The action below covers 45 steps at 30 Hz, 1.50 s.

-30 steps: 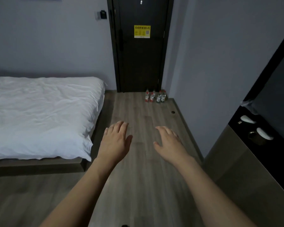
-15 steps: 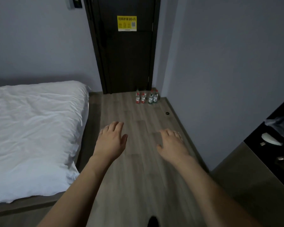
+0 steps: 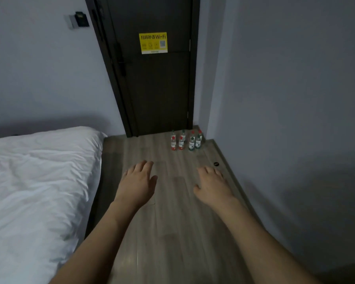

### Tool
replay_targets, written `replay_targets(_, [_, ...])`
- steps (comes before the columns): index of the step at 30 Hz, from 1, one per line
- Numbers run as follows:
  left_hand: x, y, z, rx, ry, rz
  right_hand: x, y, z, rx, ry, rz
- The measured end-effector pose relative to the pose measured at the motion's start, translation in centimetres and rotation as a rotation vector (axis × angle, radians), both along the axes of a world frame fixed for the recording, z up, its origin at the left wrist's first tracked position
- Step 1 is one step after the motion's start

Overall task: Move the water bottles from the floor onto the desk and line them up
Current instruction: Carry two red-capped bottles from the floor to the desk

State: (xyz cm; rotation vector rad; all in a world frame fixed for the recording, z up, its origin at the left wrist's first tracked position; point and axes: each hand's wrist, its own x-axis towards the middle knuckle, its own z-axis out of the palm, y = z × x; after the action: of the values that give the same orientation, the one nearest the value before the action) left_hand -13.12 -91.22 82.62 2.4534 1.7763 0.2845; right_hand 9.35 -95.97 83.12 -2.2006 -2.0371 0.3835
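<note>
Both hands, left [image 3: 136, 183] and right [image 3: 212, 185], are empty, fingers spread. The bottles [image 3: 185, 140] stand close together; grabbing one could knock over others.

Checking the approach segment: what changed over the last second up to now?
The view has swung left and moved closer to the door; the desk at the right edge has dropped out of frame. The water bottles look nearer but stand in the same cluster on the floor. Left hand and right hand stay stretched forward, open, holding nothing. The bed is unchanged.
</note>
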Motion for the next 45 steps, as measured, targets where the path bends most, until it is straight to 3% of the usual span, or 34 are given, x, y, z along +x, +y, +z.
replay_targets(25, [1.8, 51.5, -3.1, -0.078, 0.008, -0.073, 0.5, 51.0, -1.1, -0.025, 0.042, -0.005])
replay_targets(45, [14.0, 89.9, -7.3, -0.167, 0.106, -0.120, 13.5, 88.4, -7.4, -0.143, 0.171, -0.103])
